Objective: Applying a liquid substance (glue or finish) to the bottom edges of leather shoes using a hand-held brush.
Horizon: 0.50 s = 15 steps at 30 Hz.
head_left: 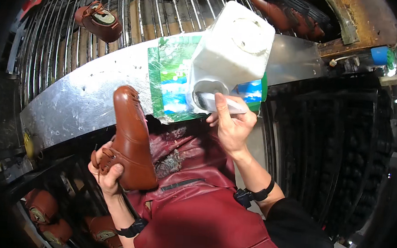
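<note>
My left hand (107,170) grips a brown leather shoe (133,138) by its laced side, over my lap in front of the metal bench edge. The shoe's toe points up and away from me. In my right hand (235,126) is a brush (220,104) with a flat white handle, pinched between thumb and fingers. Its dark end reaches into the round opening of a white plastic container (233,57), so the tip is partly hidden. The container leans over a green and blue printed sheet (173,83) on the bench.
A metal bench plate (90,95) curves before me, with a rack of metal bars (165,9) behind it. One brown shoe (100,21) rests on the bars; darker shoes (289,15) lie far right. More brown shoes (43,205) sit low at left. A red apron (201,221) covers my lap.
</note>
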Each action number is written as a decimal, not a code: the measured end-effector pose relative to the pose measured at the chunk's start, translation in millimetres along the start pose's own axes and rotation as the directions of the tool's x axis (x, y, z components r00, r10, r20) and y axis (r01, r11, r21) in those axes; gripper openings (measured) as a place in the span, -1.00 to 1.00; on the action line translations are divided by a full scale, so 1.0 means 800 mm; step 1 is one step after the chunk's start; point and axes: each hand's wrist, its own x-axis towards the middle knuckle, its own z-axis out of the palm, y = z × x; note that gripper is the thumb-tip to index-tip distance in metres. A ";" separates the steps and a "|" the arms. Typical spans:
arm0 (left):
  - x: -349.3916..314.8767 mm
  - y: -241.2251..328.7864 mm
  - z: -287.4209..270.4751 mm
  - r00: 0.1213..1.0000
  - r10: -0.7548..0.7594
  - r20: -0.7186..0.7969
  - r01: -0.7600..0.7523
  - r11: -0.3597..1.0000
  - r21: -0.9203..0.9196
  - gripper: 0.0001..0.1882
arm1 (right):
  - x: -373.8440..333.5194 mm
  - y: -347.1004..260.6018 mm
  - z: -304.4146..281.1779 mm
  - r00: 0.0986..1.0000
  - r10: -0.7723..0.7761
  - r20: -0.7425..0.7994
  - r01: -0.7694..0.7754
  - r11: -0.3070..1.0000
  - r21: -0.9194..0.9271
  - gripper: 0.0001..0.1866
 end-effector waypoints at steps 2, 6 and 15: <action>-0.008 -0.001 0.011 0.995 -0.050 -0.088 0.046 0.998 -0.045 -0.16 | -0.001 -0.001 0.006 0.988 0.147 -0.048 -0.140 0.981 0.137 -0.74; -0.021 0.007 0.018 0.996 -0.075 -0.049 0.073 0.996 -0.051 -0.22 | 0.011 -0.029 -0.002 0.907 0.412 0.089 -0.403 0.784 0.471 -0.71; -0.023 0.036 0.032 0.992 -0.095 0.083 0.112 0.965 -0.236 -0.27 | 0.006 -0.097 0.021 0.872 0.238 0.429 -0.388 0.869 0.306 -0.81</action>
